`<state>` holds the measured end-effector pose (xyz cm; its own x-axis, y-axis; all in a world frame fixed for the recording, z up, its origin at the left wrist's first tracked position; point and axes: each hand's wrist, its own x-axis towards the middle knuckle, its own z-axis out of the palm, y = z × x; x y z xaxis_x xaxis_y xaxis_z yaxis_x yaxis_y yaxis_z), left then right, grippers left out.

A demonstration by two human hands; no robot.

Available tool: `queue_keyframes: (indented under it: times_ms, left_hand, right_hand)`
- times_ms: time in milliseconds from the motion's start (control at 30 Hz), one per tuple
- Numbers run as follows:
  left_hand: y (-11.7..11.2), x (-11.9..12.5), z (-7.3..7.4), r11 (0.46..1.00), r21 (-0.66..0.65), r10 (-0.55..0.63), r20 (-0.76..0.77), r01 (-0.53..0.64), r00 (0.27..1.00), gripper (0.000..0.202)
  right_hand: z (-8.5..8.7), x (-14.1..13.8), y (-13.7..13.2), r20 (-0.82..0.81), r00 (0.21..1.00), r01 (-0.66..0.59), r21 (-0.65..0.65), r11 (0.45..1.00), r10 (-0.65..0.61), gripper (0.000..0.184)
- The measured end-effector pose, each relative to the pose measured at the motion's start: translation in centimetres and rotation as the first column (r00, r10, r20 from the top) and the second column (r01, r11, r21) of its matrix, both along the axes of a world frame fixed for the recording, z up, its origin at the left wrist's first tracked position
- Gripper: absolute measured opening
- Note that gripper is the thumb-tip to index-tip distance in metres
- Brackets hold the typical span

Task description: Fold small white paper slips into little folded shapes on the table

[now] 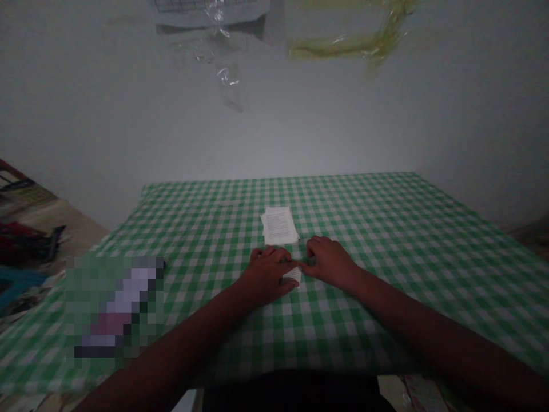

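Note:
My left hand (pixel 268 272) and my right hand (pixel 328 260) lie close together on a table under a green-and-white checked cloth (pixel 386 240). Both have their fingers curled and pressed onto a small folded piece of white paper (pixel 293 276), most of which is hidden beneath them. The fingertips of the two hands meet above it. Just beyond the hands lies a small stack of printed white sheets (pixel 279 225), flat and untouched.
A blurred-out object (pixel 114 306) sits on the cloth at the near left. A plain pale wall (pixel 274 126) rises behind the table, with crinkled plastic and tape stuck high up. Clutter lies on the floor at the far left (pixel 26 246).

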<state>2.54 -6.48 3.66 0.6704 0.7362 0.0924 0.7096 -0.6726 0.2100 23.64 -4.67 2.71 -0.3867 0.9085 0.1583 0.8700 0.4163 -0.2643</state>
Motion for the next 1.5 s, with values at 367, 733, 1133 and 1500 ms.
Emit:
queue_keyframes:
  times_ms: [367,733,1133,1500]
  left_hand:
    - [0.0,-0.2,-0.4,1.0,-0.026,-0.011,-0.006,0.011,1.0,0.051]
    - [0.2,-0.2,-0.6,0.999,-0.039,0.003,0.002,-0.003,1.0,0.052]
    - [0.2,-0.3,-0.4,0.998,-0.057,-0.008,0.007,0.009,1.0,0.052]
    - [0.2,-0.3,-0.1,0.997,-0.075,-0.009,-0.01,0.008,1.0,0.042]
  right_hand:
    - [0.1,-0.5,-2.0,-0.039,0.996,-0.088,-0.045,0.995,0.086,0.024]
    - [0.4,0.0,0.5,0.01,1.0,0.013,-0.065,0.998,-0.013,0.02]
    - [0.7,-0.5,-1.1,0.016,0.998,-0.06,-0.112,0.992,0.062,0.021]
    - [1.2,-1.0,-2.2,-0.016,0.992,-0.127,-0.11,0.986,0.126,0.024]
